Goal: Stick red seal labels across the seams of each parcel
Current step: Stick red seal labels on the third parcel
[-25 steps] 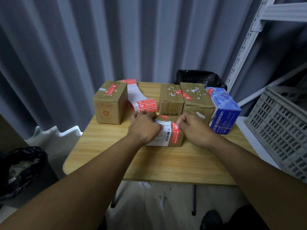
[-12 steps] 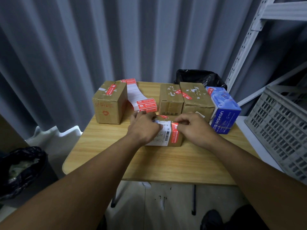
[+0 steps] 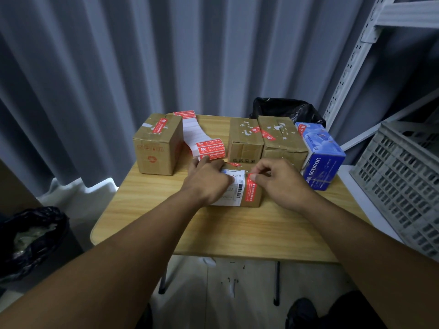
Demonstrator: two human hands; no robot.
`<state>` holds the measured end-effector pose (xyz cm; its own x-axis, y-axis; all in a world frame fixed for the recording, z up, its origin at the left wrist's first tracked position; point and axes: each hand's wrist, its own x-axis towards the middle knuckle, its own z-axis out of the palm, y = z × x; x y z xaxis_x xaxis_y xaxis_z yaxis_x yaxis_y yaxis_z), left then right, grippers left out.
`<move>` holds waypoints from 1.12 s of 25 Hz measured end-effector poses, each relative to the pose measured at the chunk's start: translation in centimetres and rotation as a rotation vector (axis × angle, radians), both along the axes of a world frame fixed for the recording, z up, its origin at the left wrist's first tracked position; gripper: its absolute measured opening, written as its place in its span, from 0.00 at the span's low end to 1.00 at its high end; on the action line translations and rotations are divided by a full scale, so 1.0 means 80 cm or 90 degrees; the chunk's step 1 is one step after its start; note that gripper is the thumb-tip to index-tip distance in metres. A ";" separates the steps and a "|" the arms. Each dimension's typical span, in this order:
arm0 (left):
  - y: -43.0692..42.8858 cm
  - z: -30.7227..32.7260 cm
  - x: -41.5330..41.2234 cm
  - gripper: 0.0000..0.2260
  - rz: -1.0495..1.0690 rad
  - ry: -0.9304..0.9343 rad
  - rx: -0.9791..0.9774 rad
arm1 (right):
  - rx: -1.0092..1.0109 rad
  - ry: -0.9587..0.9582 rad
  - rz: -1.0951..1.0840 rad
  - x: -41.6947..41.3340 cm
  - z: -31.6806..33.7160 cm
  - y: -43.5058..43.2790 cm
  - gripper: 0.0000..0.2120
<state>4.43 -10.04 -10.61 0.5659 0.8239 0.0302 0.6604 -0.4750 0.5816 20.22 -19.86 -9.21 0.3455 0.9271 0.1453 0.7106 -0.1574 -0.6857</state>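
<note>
A small cardboard parcel (image 3: 249,203) with a white shipping label lies at the middle of the wooden table (image 3: 213,231). A red seal label (image 3: 251,189) runs over its top edge and down its front face. My left hand (image 3: 209,180) lies on the parcel's left part, its fingers hidden beyond it. My right hand (image 3: 278,180) has curled fingers and its thumb presses the top end of the red label. A strip of red labels on white backing (image 3: 209,148) lies just behind my left hand.
A sealed brown box (image 3: 155,143) stands at the back left. Two brown boxes (image 3: 244,141) (image 3: 281,138) and a blue carton (image 3: 320,153) stand at the back right. A grey crate (image 3: 403,176) sits to the right, black bin bags (image 3: 287,109) (image 3: 28,236) behind and left.
My right hand has moved left onto the parcel and its thumb has come onto the top of the red label. My left hand has stayed on the parcel.
</note>
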 end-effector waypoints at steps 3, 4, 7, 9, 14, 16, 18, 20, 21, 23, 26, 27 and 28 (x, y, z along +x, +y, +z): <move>0.002 0.000 -0.001 0.26 -0.019 0.040 -0.009 | -0.008 -0.005 0.008 0.000 0.002 0.000 0.05; 0.001 0.001 -0.001 0.27 -0.026 0.045 0.001 | -0.011 -0.012 0.013 0.000 0.004 0.000 0.05; -0.002 0.005 0.000 0.23 -0.035 0.044 0.041 | -0.022 -0.039 0.034 0.000 0.007 0.000 0.05; 0.001 0.003 0.002 0.21 -0.029 0.040 0.033 | -0.029 -0.047 0.039 0.000 0.009 -0.002 0.05; 0.002 0.001 0.003 0.23 -0.013 0.035 0.012 | -0.040 -0.047 0.050 0.000 0.019 -0.003 0.05; 0.001 0.003 0.003 0.23 -0.014 0.038 0.016 | -0.042 -0.050 0.057 0.000 0.021 -0.003 0.05; -0.001 0.004 0.003 0.24 -0.008 0.036 0.014 | -0.047 -0.046 0.061 0.001 0.021 -0.004 0.05; -0.005 0.007 0.001 0.27 0.021 0.006 -0.013 | -0.049 -0.035 0.062 0.002 0.020 -0.004 0.05; -0.007 0.009 0.001 0.28 0.037 -0.018 -0.026 | -0.048 -0.027 0.059 0.002 0.021 -0.004 0.05; -0.010 0.014 0.002 0.23 0.057 -0.072 -0.027 | -0.037 -0.009 0.048 0.002 0.023 -0.002 0.06; -0.011 0.022 0.002 0.13 0.071 -0.145 -0.047 | -0.026 0.010 0.036 0.002 0.028 0.001 0.06; -0.012 0.024 0.002 0.12 0.074 -0.148 -0.055 | -0.020 0.013 0.034 0.001 0.029 0.002 0.05; -0.012 0.026 0.001 0.12 0.071 -0.143 -0.060 | -0.013 0.014 0.031 0.001 0.030 0.002 0.05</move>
